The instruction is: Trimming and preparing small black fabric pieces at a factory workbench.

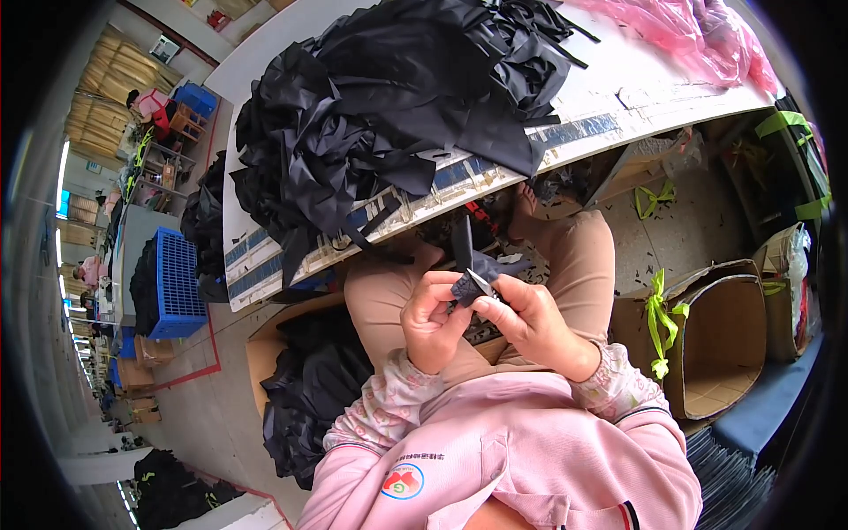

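Above my lap, a small piece of black fabric is pinched between both hands, with a narrow black strip standing up from it. My left hand grips its left side with thumb and fingers closed. From the other side my right hand pinches it, thumb and forefinger pressed together. A pale edge or small light piece shows at the pinch; I cannot tell which. Beyond my hands, a large heap of black fabric with loose straps covers much of the white table and hangs over its near edge.
A cardboard box stands at my right, a yellow-green ribbon beside it. More black fabric fills a box at my left. Pink plastic lies at the table's far right. A blue crate stands farther left.
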### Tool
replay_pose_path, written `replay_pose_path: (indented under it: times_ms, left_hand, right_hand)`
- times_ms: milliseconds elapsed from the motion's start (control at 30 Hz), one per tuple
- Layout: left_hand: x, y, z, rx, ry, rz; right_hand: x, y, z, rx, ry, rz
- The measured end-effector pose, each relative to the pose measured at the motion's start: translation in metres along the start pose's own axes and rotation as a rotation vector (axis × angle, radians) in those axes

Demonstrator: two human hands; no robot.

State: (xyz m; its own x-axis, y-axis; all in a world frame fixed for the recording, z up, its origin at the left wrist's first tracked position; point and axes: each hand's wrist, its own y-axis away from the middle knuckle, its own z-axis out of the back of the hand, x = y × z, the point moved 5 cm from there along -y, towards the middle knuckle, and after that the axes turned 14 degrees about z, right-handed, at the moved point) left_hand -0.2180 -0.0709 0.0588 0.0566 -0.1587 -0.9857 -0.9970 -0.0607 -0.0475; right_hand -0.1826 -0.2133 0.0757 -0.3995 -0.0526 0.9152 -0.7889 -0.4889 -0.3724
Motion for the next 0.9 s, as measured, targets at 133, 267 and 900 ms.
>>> replay_pose_path:
  times_ms: [133,267,900]
  left_hand:
    - [0.000,-0.007,0.004,0.095,0.072,0.087]
    - [-0.002,-0.014,0.010,0.228,0.220,0.218]
    - [0.007,-0.013,0.006,0.410,0.225,0.423]
  right_hand:
    - [-0.007,0.003,0.006,0.011,-0.236,-0.156]
    - [-0.004,-0.006,0.023,0.187,-0.311,-0.260]
    - [0.014,-0.015,0.035,0.408,0.382,0.168]
